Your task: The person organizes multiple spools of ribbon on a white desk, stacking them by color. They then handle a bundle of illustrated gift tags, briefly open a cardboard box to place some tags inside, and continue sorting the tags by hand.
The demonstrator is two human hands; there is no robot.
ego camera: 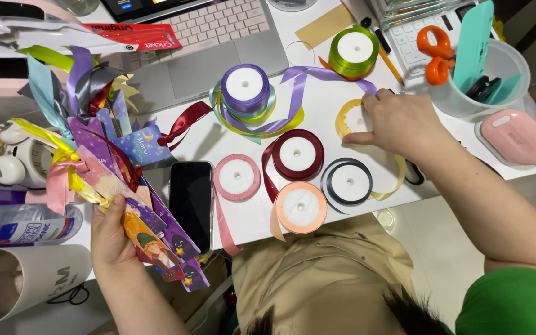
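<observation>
Right now my left hand is closed around a fan of illustrated paper bookmarks, thumb on top, with their ribbon tails in yellow, pink, purple, grey and red spreading up and away over the left side of the desk. The bookmarks jut past the near edge of the desk, just left of a black phone lying face up.

My right hand reaches across the white desk and rests on a yellow ribbon spool, fingers curled down onto its rim; the hand covers most of the spool, and a loose yellow strip trails from under it toward the near edge. I cannot tell whether the fingers actually pinch the ribbon or only press on it.

Other spools lie flat between my hands: a dark red one just beside the yellow, a pink one, a peach one and a navy one nearer to me, a purple one stacked on pale ribbon coils farther off, and a green one beyond my right hand. A clear cup with orange scissors stands to the right, a pink case beside it, and a laptop sits at the far edge.
</observation>
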